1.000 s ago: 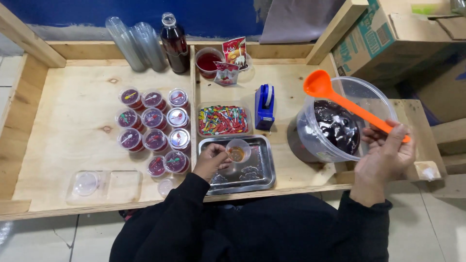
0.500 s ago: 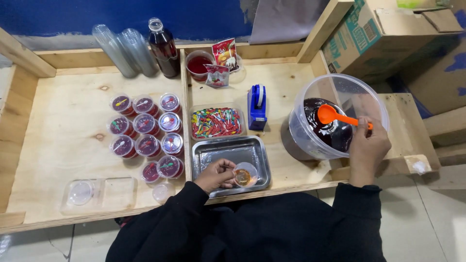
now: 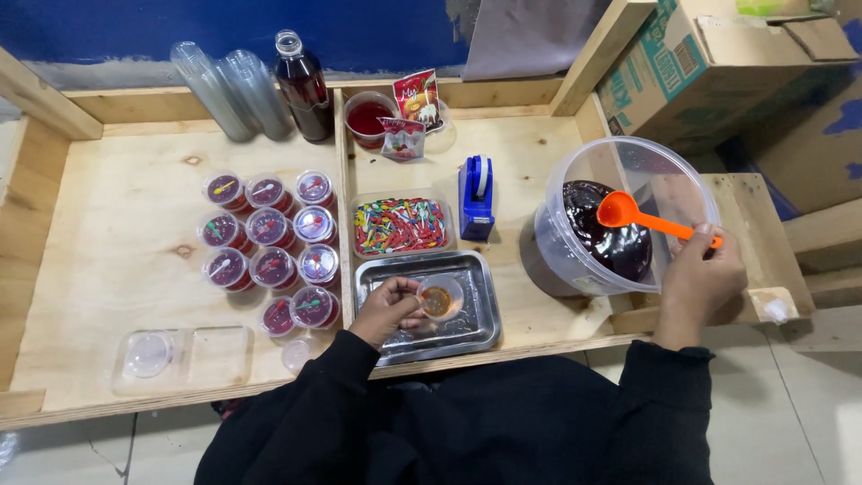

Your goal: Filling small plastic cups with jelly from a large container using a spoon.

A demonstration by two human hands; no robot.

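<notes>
My left hand (image 3: 384, 310) grips a small clear cup (image 3: 438, 298) with a brownish bit inside, resting on a metal tray (image 3: 467, 334). My right hand (image 3: 702, 277) holds the handle of an orange spoon (image 3: 639, 216), whose bowl hovers over dark jelly (image 3: 611, 233) inside a big clear tub (image 3: 584, 269). Both sleeves are black.
Several filled, lidded cups (image 3: 269, 251) stand left of the tray. A box of coloured little spoons (image 3: 400, 224), a blue tape dispenser (image 3: 476, 196), a dark bottle (image 3: 302, 85), stacked empty cups (image 3: 224, 90), a red-liquid cup (image 3: 368, 117) and cardboard boxes (image 3: 700, 63) surround them. Flat clear lids (image 3: 180, 357) lie front left.
The orange spoon came down from above the tub's rim into the tub, over the jelly. My left hand stayed on the small cup in the tray.
</notes>
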